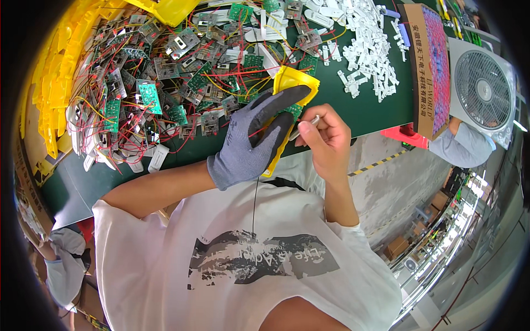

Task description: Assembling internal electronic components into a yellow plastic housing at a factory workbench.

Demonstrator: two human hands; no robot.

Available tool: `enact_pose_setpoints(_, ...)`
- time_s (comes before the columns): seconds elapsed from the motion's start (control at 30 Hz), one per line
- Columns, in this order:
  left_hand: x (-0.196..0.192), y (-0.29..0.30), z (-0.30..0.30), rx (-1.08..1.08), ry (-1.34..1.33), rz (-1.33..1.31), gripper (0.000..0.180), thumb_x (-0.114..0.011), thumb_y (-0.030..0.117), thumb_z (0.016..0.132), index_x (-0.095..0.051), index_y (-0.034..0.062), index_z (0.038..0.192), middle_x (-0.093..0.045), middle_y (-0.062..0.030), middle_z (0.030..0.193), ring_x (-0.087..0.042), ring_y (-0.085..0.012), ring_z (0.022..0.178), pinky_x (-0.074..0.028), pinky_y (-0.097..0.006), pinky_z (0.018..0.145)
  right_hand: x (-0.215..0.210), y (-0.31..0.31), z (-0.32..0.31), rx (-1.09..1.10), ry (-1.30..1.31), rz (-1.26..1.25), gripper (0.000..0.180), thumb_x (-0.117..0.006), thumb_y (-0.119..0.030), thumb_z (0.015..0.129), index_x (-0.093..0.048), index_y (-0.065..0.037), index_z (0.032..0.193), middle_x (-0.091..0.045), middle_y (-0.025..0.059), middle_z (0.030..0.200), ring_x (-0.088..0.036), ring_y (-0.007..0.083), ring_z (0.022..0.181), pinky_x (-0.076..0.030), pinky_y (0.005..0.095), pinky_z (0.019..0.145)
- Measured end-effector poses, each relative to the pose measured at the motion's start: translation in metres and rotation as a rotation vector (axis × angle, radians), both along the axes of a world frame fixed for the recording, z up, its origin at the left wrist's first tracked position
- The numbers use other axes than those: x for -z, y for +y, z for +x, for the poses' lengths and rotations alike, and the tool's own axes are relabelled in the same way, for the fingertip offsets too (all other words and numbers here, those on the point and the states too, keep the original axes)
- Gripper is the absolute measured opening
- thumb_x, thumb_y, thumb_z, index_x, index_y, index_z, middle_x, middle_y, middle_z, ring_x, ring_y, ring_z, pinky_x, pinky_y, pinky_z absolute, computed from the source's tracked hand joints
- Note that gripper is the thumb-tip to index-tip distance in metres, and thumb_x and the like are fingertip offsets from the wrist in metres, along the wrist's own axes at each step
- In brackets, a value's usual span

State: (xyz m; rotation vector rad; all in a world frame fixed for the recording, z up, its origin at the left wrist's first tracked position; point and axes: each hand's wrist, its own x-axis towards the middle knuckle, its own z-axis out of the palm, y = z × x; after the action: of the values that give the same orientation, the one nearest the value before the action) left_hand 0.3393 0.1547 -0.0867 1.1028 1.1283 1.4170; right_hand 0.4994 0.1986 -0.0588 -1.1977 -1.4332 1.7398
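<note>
Green tabletop (381, 116) bears a heap of wired circuit boards (165, 69). At its near edge, the gloved left hand (248, 132) grips a yellow case (288, 79) with a small green board (295, 111); the bare right hand (331, 138) pinches a slim silvery piece (301, 131) beside it. Held by fingertips, that piece could slip; hard pressing might crack the board.

Your left glove (236, 148): grey knit cloth, matt dark coating (282, 99). Yellow casing (301, 80) in it: smooth glossy plastic. Yellow shells (58, 71), 10 o'clock: shiny plastic. Your worktop (386, 113): smooth. White parts (372, 55), 1 o'clock: plastic. Box (418, 71), 2 o'clock: matt cardboard. Your shirt (287, 220): matt cloth.
</note>
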Motion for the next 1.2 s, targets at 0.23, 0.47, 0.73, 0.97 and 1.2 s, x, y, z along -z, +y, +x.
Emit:
enact_pose_setpoints(0.23, 0.001, -0.004, 0.000, 0.002, 0.004, -0.006, 0.031, -0.052, 0.000, 0.086, -0.052, 0.0004, 0.117, -0.057, -0.0212, 0.105, -0.059, -0.0368, 0.095, -0.047, -0.038, 0.082, 0.009, -0.023, -0.014, 0.140, 0.049, 0.061, 0.039, -0.063, 0.001, 0.085, -0.044, 0.001, 0.118, -0.057, 0.0032, 0.077, -0.051, 0.0068, 0.069, -0.042, 0.0203, 0.066)
enact_pose_setpoints(0.47, 0.005, -0.004, 0.002, -0.039, 0.072, 0.033, 0.030, -0.055, 0.002, 0.086, -0.052, 0.0012, 0.115, -0.056, -0.0204, 0.101, -0.058, -0.0394, 0.088, -0.047, -0.039, 0.079, 0.023, -0.031, -0.013, 0.168, 0.110, 0.199, 0.041, -0.062, 0.008, 0.083, -0.048, 0.003, 0.122, -0.054, 0.0129, 0.115, -0.057, 0.0171, 0.100, -0.048, 0.0285, 0.083)
enact_pose_setpoints(0.73, 0.007, -0.008, 0.005, -0.078, 0.072, 0.063, 0.025, -0.054, 0.000, 0.084, -0.052, 0.0023, 0.108, -0.053, -0.0189, 0.091, -0.056, -0.0378, 0.080, -0.047, -0.040, 0.068, 0.044, -0.046, -0.010, 0.104, 0.166, 0.511, 0.044, -0.055, 0.013, 0.085, -0.050, 0.007, 0.128, -0.052, 0.0223, 0.128, -0.059, 0.0209, 0.105, -0.049, 0.0286, 0.086)
enact_pose_setpoints(0.97, 0.015, -0.012, 0.003, -0.122, 0.161, 0.143, 0.028, -0.057, 0.003, 0.083, -0.054, 0.0032, 0.111, -0.054, -0.0171, 0.099, -0.057, -0.0373, 0.087, -0.048, -0.039, 0.074, 0.024, -0.053, -0.023, 0.121, 0.026, 0.437, 0.043, -0.048, 0.001, 0.093, -0.040, 0.014, 0.132, -0.048, 0.0244, 0.133, -0.050, 0.0256, 0.122, -0.037, 0.0361, 0.104)
enact_pose_setpoints(1.2, 0.016, -0.014, -0.001, -0.035, 0.168, 0.156, 0.032, -0.051, -0.007, 0.086, -0.054, 0.0016, 0.117, -0.057, -0.0137, 0.108, -0.060, -0.0228, 0.092, -0.048, -0.032, 0.080, 0.029, -0.047, -0.022, 0.126, 0.100, 0.450, 0.041, -0.046, 0.003, 0.092, -0.041, 0.015, 0.131, -0.049, 0.0254, 0.133, -0.051, 0.0268, 0.121, -0.037, 0.0363, 0.104)
